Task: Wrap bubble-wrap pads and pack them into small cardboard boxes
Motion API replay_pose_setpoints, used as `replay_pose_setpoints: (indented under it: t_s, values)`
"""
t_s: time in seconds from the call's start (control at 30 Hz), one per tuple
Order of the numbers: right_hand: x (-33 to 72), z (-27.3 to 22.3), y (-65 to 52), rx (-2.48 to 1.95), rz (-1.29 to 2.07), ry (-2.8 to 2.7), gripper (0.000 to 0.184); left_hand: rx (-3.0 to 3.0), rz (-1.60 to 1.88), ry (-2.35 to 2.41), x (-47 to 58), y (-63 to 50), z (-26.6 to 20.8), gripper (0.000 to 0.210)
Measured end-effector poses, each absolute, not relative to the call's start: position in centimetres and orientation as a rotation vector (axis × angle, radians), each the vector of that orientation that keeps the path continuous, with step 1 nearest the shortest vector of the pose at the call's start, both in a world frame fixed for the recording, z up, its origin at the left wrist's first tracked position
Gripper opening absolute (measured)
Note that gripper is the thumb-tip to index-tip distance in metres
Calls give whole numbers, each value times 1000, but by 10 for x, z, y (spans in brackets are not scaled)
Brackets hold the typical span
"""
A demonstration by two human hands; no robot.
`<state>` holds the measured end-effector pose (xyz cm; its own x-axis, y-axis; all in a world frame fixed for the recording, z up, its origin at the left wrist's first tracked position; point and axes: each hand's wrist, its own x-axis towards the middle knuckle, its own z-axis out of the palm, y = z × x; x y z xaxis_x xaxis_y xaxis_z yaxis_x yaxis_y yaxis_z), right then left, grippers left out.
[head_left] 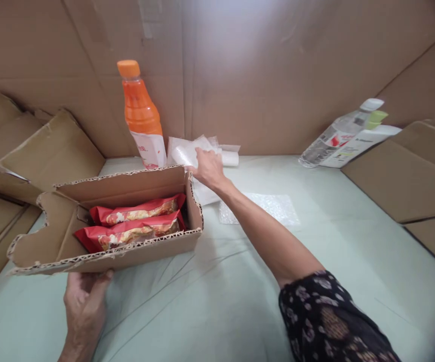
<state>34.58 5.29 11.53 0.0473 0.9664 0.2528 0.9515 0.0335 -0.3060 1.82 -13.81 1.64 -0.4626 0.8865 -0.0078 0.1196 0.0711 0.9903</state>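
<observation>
Orange-capped bottle [142,118], orange contents, standing by the brown cardboard back wall [277,75]. Far right: clear bottle [340,136], white cap, partly covering a white container [373,138]. Cardboard flaps [57,151] on left, cardboard panel [402,173] on right. Pale green surface [202,306] below.

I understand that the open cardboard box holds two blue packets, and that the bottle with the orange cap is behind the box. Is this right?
Not quite: the two packets in the open cardboard box are red, not blue, as the head view shows. The bottle with the orange cap is indeed behind the box.
</observation>
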Motion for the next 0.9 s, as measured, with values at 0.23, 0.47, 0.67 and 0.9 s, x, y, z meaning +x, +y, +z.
replay_pose_setpoints:
  t_s: [0.23,0.47,0.67,0.9]
  values:
    - [394,127,2,-1636,-311,-2007,27,1002,1448,1673,25,-138,28,50]
    - [437,110,-127,-1573,-170,-2179,35,1020,1470,1579,34,-136,45,51]
    - [358,66,-146,-1371,446,-2076,63,1074,1403,1574,34,-144,45,50]
    - [322,55,-96,-1490,578,-1804,49,1195,1411,1459,47,-89,49,49]
